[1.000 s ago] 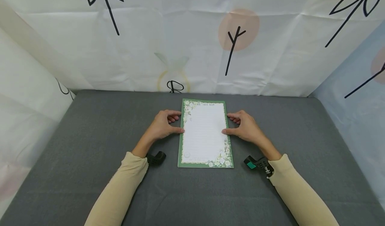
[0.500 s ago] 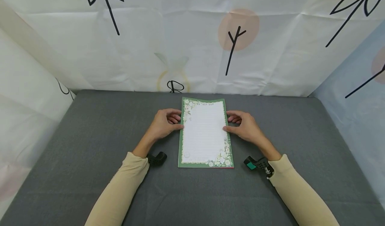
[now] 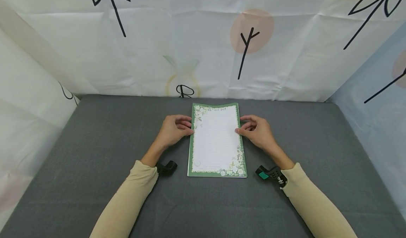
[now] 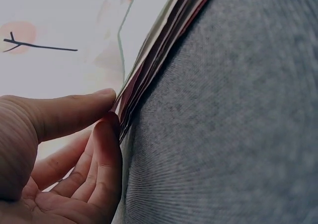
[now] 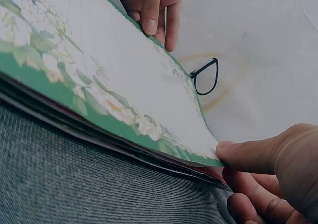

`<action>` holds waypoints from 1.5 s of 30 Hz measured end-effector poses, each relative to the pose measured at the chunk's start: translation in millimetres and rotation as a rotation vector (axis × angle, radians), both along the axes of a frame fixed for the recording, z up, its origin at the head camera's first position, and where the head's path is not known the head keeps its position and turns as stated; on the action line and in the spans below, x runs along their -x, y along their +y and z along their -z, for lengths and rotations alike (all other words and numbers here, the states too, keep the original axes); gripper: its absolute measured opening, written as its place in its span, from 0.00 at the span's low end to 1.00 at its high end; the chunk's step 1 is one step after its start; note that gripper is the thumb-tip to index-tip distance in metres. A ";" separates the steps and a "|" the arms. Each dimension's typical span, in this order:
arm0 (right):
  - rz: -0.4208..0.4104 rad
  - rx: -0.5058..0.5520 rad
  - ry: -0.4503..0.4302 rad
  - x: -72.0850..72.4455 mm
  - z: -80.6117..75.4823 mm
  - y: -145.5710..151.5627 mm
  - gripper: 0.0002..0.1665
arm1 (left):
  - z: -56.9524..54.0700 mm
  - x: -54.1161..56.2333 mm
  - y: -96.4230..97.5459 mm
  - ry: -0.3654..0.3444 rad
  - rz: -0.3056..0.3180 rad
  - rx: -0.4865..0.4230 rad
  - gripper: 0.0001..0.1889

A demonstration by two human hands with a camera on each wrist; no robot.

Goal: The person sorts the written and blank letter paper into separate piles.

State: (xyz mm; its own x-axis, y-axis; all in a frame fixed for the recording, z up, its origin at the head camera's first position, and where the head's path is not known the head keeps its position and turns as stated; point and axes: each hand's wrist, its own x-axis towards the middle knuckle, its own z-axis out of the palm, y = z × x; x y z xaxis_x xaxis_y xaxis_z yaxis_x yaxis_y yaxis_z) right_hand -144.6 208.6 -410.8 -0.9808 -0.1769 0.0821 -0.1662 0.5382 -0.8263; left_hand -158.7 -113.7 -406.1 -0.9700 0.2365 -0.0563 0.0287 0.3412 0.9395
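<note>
A stack of lined stationery paper (image 3: 217, 139) with a green, white-flowered border lies upright before me on the grey cloth. Its far edge sags slightly in the middle. At its left edge, my left hand (image 3: 172, 129) pinches sheets between thumb and fingers. My right hand (image 3: 258, 131) pinches the opposite edge at about the same height. In the left wrist view the thumb (image 4: 74, 112) meets the edges of the loosely layered sheets (image 4: 159, 50). The right wrist view has the right thumb (image 5: 253, 154) on the top sheet, curled fingers beneath, and the paper bowed upward there.
Grey cloth (image 3: 95, 153) covers the table around the paper. A pale printed curtain (image 3: 203, 44) rises right behind the table's far edge, with more fabric at both sides. Black wrist mounts (image 3: 167, 168) sit below each hand.
Both thumbs have slid a little farther up the paper's side edges, toward the fingers. The top sheet's far edge has bowed slightly more. The stack has stayed in place.
</note>
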 end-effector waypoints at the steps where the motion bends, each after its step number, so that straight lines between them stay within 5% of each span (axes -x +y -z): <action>1: 0.007 -0.001 -0.004 -0.2 -0.1 -0.3 0.25 | 0.0 -0.1 0.0 -0.006 -0.001 -0.002 0.23; 19: 0.059 0.023 -0.046 -2.7 -0.9 -0.3 0.16 | 0.5 -1.3 -0.1 -0.053 0.004 0.000 0.24; 45: 0.057 0.082 -0.067 -3.4 -4.1 -0.4 0.18 | 1.2 -0.8 0.2 -0.057 0.008 0.001 0.24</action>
State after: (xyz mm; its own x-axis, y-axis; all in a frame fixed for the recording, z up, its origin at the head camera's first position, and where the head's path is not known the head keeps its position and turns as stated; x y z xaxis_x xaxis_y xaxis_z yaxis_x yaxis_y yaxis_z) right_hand -141.2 208.2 -406.7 -0.9929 -0.1158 0.0276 -0.0798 0.4750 -0.8763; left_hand -157.9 -113.5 -407.3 -0.9632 0.2445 -0.1118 -0.0221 0.3425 0.9392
